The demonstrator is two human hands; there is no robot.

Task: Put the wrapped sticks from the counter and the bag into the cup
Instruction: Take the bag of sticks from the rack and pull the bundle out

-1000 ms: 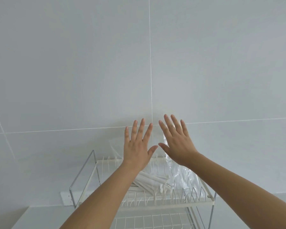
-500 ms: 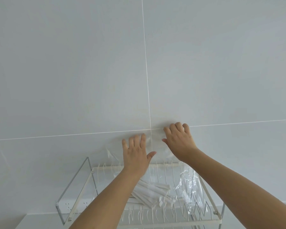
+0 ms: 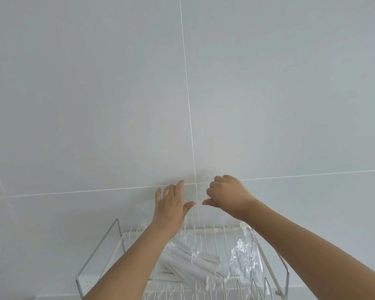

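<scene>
Several white paper-wrapped sticks (image 3: pixel 188 262) lie in a bundle inside a crumpled clear plastic bag (image 3: pixel 245 251) on the top tier of a white wire dish rack (image 3: pixel 117 247). My left hand (image 3: pixel 171 206) is raised in front of the wall above the bag, fingers spread and thumb out, holding nothing I can see. My right hand (image 3: pixel 227 195) is beside it, a small gap apart, fingers curled in and thumb pinched forward. The film is too clear to tell whether it is between those fingers. No cup is in view.
A grey tiled wall (image 3: pixel 268 94) fills most of the view right behind the rack. The rack has chrome side loops (image 3: pixel 287 276) and upright wire prongs along its front. A wall socket (image 3: pixel 89 283) shows at the lower left.
The view has tilted down, showing more of the rack. My right hand's fingers went from spread to curled, and my left hand's fingers bent and turned a little sideways.
</scene>
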